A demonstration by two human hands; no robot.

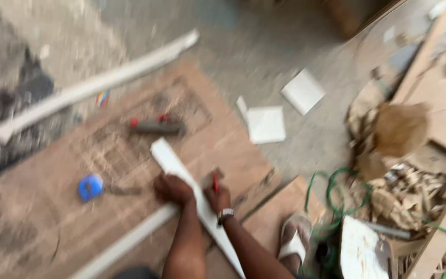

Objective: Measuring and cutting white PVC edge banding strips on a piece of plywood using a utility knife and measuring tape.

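Blurred view down onto a workshop floor. Left hand (173, 188) closed over a white strip (194, 199), grip wrapped on the strip where it crosses a second white strip (130, 240) lying flatter toward the lower left. Right hand (218, 198) just beside it on the strip's other edge, grip pinching a red pencil (215, 182) held upright, tip down near the strip's face; wristwatch (225, 214) on that wrist. Held strip slanting from upper left near the middle of the brown board (42, 217) down toward the bottom edge between the forearms. Board flat on the grey concrete floor (264, 46).

On the board, well apart from the hands: a blue tape measure (90, 187) to the left, and a dark tool with red ends (156, 126) above. Long white moulding (99, 82) slanting across the upper left, far end toward a pink-tipped blur at the left edge, too smeared to tell what. Two white square offcuts (267, 124) (303, 91) on the floor to the upper right. Sandalled foot (295, 243) near the lower right of the board, green cord (336, 201) looping just beside it. Heap of wood scraps (403, 186) and brown boards along the right side.
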